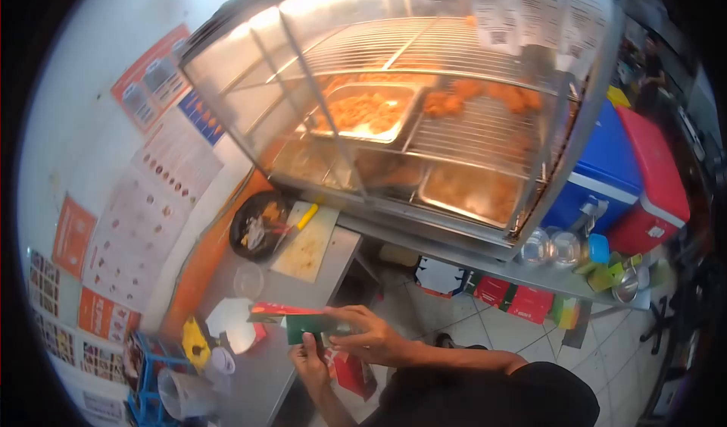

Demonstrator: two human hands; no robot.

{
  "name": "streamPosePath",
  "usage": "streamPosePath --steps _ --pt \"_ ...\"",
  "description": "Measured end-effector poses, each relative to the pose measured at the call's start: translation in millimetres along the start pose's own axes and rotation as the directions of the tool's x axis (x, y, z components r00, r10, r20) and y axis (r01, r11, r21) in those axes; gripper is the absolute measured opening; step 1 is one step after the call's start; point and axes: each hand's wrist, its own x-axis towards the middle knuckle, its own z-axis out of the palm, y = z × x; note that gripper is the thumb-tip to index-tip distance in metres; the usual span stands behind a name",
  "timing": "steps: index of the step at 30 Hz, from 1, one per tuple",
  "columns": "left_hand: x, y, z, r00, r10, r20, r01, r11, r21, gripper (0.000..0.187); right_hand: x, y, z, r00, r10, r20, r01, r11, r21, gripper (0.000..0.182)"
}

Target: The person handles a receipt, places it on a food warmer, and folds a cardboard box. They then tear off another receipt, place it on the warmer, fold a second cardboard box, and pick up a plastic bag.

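A red and green cardboard carton [305, 324] is held in front of me, above the steel counter, partly hidden by my fingers. My left hand [309, 362] pinches its green panel from below, thumb up against it. From the right, my right hand [372, 337] has its fingers closed on the carton's other end. Just below my hands is another red carton [354, 374]. A white container with a red edge [233, 325] sits on the counter to the left of the carton I hold.
A heated glass cabinet [356, 177] with trays of fried food stands ahead. On the steel counter [333, 256] are a cutting board [307, 245], a yellow-handled knife [306, 218] and a black pan [257, 226]. Blue [602, 169] and red coolers [655, 188] stand right; folded cartons [492, 290] lie lower.
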Motion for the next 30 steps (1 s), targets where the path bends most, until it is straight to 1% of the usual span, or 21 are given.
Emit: streamPosePath --steps 3,4,6,7,8,9,11,12,13,15,16,17,19,20,21,22,23,25,26,28,30 --pt "10.4 -21.9 40.2 0.997 0.011 0.075 -0.013 1.000 0.026 0.031 -12.7 16.8 -24.6 0.982 0.053 -0.182 -0.089 0.977 -0.194 0.026" --pt "12.7 -25.3 50.5 0.984 -0.066 0.164 0.071 0.997 -0.028 0.030 -15.3 20.4 -33.6 0.977 0.066 -0.202 -0.125 0.946 -0.298 0.030" --pt "22.2 -45.4 53.3 0.959 -0.132 0.249 0.158 0.984 -0.085 0.030 -24.5 25.3 -45.3 0.962 0.146 -0.232 -0.209 0.939 -0.275 0.034" --pt "26.9 -66.1 39.5 0.918 -0.173 0.356 0.116 0.977 0.177 0.028 -30.0 27.5 -52.7 0.938 0.231 -0.258 -0.296 0.921 -0.253 0.039" --pt "29.7 -76.8 31.9 0.863 -0.243 0.442 0.038 0.905 0.424 0.026 -26.6 17.8 -66.3 0.937 0.300 -0.176 -0.337 0.910 -0.241 0.046" --pt "35.1 -62.0 42.4 0.864 -0.246 0.439 0.040 0.903 0.428 0.026 -25.4 13.8 -79.2 0.937 0.303 -0.175 -0.339 0.911 -0.236 0.046" --pt "49.0 -31.9 55.0 0.611 -0.660 0.436 -0.003 0.549 0.836 0.013 -24.4 8.8 -96.6 0.949 0.295 -0.108 -0.304 0.949 -0.078 0.048" --pt "46.9 -42.7 52.7 0.550 -0.541 0.636 0.122 0.806 0.580 0.023 -20.7 5.8 -102.5 0.959 0.245 -0.145 -0.277 0.917 -0.285 0.043" --pt "52.1 -50.5 51.0 0.550 -0.550 0.628 0.127 0.798 0.589 0.023 -17.3 3.8 -105.9 0.957 0.250 -0.148 -0.283 0.919 -0.274 0.043" --pt "62.7 -54.5 62.3 0.353 -0.341 0.871 -0.266 0.856 0.442 0.015 -13.6 3.4 -115.9 0.939 0.341 -0.047 -0.297 0.732 -0.613 0.037" --pt "71.7 -49.5 61.1 0.314 -0.524 0.792 -0.294 0.739 0.606 0.024 -28.9 24.7 -114.0 0.925 0.381 0.020 -0.309 0.779 -0.546 0.026" --pt "76.9 -52.3 64.5 0.310 -0.533 0.787 -0.281 0.740 0.611 0.024 -35.1 35.3 -112.9 0.919 0.394 0.022 -0.320 0.777 -0.541 0.026" --pt "84.8 -61.9 68.0 0.520 -0.460 0.720 -0.414 0.602 0.683 0.036 -41.8 51.4 -106.3 0.793 0.591 -0.147 -0.608 0.752 -0.256 0.021" --pt "83.8 -64.9 75.6 0.642 -0.306 0.703 -0.413 0.634 0.654 0.043 -43.5 60.3 -94.5 0.767 0.497 -0.405 -0.606 0.768 -0.207 0.015" --pt "80.2 -61.5 90.6 0.743 -0.142 0.654 -0.419 0.663 0.620 0.050 -39.5 67.5 -87.5 0.765 0.500 -0.407 -0.609 0.768 -0.201 0.015" --pt "80.5 -53.0 102.7 0.697 -0.079 0.713 -0.475 0.694 0.541 0.061 -33.0 79.5 -85.3 0.652 0.505 -0.566 -0.680 0.719 -0.142 0.013" --pt "84.0 -55.8 102.7 0.697 -0.084 0.712 -0.469 0.698 0.541 0.061 -31.8 83.8 -84.8 0.513 0.494 -0.702 -0.739 0.670 -0.069 0.012" --pt "92.4 -62.4 101.0 0.519 -0.269 0.811 -0.399 0.763 0.509 0.074 -31.0 91.3 -90.3 0.553 0.479 -0.682 -0.764 0.618 -0.185 0.018" --pt "94.7 -67.4 99.1 0.454 -0.345 0.822 -0.357 0.774 0.522 0.078 -34.4 97.9 -90.4 0.544 0.606 -0.580 -0.788 0.606 -0.106 0.020" --pt "100.3 -82.0 95.5 0.422 -0.381 0.823 -0.362 0.761 0.538 0.079 -38.3 106.9 -93.1 0.496 0.782 -0.379 -0.842 0.540 0.012 0.027" --pt "104.7 -99.8 94.0 0.380 -0.377 0.844 -0.398 0.758 0.517 0.084 -44.8 115.9 -94.7 0.507 0.781 -0.365 -0.846 0.533 -0.034 0.026"
